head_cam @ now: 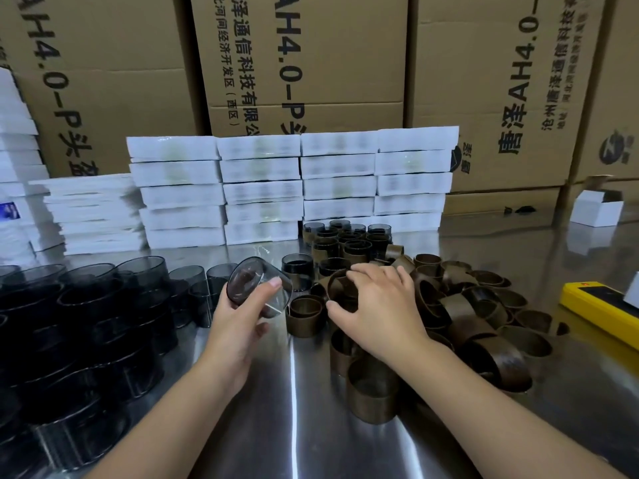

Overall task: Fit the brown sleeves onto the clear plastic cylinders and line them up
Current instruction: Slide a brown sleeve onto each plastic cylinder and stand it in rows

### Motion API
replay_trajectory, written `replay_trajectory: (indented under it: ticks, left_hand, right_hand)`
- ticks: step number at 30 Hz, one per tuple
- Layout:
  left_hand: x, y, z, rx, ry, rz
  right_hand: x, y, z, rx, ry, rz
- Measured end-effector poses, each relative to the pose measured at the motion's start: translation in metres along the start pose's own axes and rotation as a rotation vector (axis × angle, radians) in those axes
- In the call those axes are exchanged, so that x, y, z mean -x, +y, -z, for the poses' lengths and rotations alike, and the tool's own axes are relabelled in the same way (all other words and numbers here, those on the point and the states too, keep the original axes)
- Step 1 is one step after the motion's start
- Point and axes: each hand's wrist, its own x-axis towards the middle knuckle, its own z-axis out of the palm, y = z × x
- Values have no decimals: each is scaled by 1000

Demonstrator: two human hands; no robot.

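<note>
Brown sleeve [337, 288], likely a thin, light band that buckles if squeezed, sits at nine o'clock of the loose sleeve pile [484, 316], the right hand [380, 305] curling round its rim, while the left hand [238, 319] grips a tilted clear plastic cylinder [249, 278] by its smooth wall.

You have a single view: a wide-angle camera worn on your head, looking forward and down over the steel table [297, 426] from its near edge. It sits close, so your left hand [242, 305] and right hand [377, 305] land mid-frame. At the far side it faces the wall of cardboard cartons [304, 63], which the lens bows at left and right.
</note>
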Motion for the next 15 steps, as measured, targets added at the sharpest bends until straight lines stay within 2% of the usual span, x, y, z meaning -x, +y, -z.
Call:
replay_trajectory:
  ticks: [4, 8, 15]
  left_hand:
    - [-1, 2, 2, 130, 17, 16]
    - [-2, 1, 4, 231, -42, 74]
    - [-4, -5, 2, 258, -147, 102]
  right_hand:
    - [3, -7, 7, -187, 130, 50]
    - [7, -13, 10, -288, 215, 134]
    - [10, -17, 9, -370, 220, 156]
